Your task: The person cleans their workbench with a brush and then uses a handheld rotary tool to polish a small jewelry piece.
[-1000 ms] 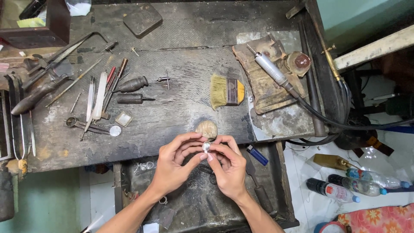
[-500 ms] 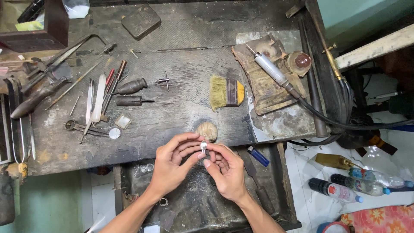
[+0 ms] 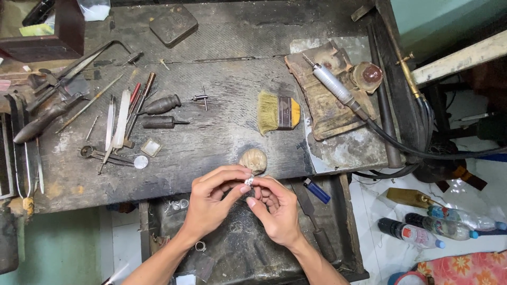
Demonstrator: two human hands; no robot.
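ring [image 3: 249, 181], small and silvery, sits pinched between the fingertips of both hands just over the front edge of the bench [image 3: 211, 137], above the open drawer [image 3: 232, 248]. the left hand [image 3: 214, 203] curls round it from the left, thumb and forefinger closed narrow on the piece; the right hand [image 3: 274, 208] meets it from below and the right, fingertips closed on the same spot. whether it is one ring or two small parts pressed together is too small to tell.

judging from the grip, the step in hand looks like close checking or fitting by touch: no tool is held, and the piece is raised clear of the wood. right behind it, on the bench edge, lies a round tan block [image 3: 253, 160], near but apart from the fingers. further back are a brush [image 3: 278, 112], a rotary handpiece [image 3: 335, 87] lying on a worn pad [image 3: 322, 105], and to the left a spread of files and gravers [image 3: 127, 116]. a blue lighter [image 3: 317, 190] lies at the drawer's right rim.

any next move would call for a steady two-handed pinch, since a slip would drop the piece into the drawer's debris, where other small rings [image 3: 179, 205] already lie. freeing one hand to pick up a tool would mean passing the whole grip to the other first.
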